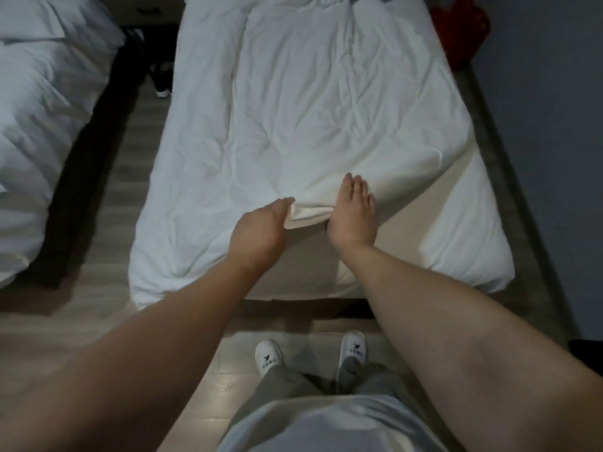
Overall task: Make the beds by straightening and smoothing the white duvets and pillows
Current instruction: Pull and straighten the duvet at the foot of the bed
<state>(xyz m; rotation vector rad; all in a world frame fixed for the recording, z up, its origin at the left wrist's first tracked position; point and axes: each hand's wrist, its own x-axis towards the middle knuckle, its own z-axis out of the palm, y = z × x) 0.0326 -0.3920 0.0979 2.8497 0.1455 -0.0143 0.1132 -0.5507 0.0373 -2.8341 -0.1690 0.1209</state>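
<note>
A wrinkled white duvet (pixel 310 102) covers most of the bed in front of me, lying skewed so that the near right part of the mattress sheet (pixel 456 223) is bare. My left hand (pixel 261 230) grips the duvet's folded near edge, with its fingers tucked under the fold. My right hand (pixel 354 210) rests flat on the same edge just to the right, fingers straight. The duvet's far end is bunched up at the head of the bed (pixel 359 3). No pillow is plainly visible there.
A second bed with a rumpled white duvet (pixel 39 109) stands to the left across a narrow wooden floor aisle (pixel 130 158). A dark shoe (pixel 161 81) lies in that aisle. A red object (pixel 460 31) sits at the far right by the grey wall (pixel 538 125).
</note>
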